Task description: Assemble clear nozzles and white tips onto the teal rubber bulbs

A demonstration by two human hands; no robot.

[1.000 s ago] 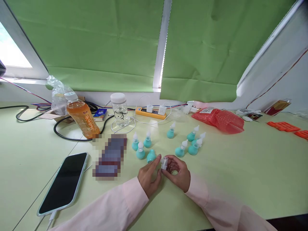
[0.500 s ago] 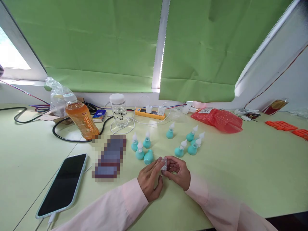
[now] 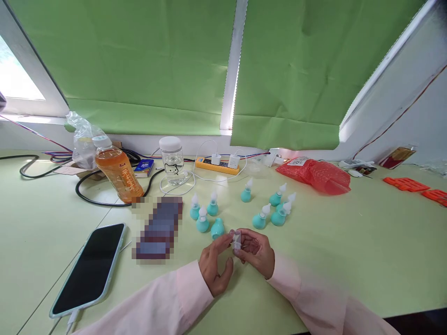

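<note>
My right hand (image 3: 256, 251) pinches a small clear plastic tube (image 3: 237, 240) between thumb and fingers. Beside it, my left hand (image 3: 216, 265) has its thumb spread away, while a fingertip touches or nearly touches the tube's upper left side. Just beyond my left fingers, a teal squeeze bulb (image 3: 217, 228) without a tip leans on the table. Left of that bulb stands a teal bulb with a rounded clear top (image 3: 202, 220). To the right, a teal bulb with a pointed translucent tip (image 3: 260, 217) stands among several similar ones.
A dark phone (image 3: 91, 270) on a cable lies at left, beside a blurred-out flat object (image 3: 159, 228). Farther back are an orange drink bottle (image 3: 120, 172), a clear jar (image 3: 172, 163), a power strip (image 3: 218, 165) and a red bubble-wrap bag (image 3: 316, 174). Orange pieces (image 3: 405, 184) lie far right.
My left fingers have drawn back slightly from the clear tube, leaving more of it visible. My right hand still holds it. The tipless bulb appears turned a little more upright.
</note>
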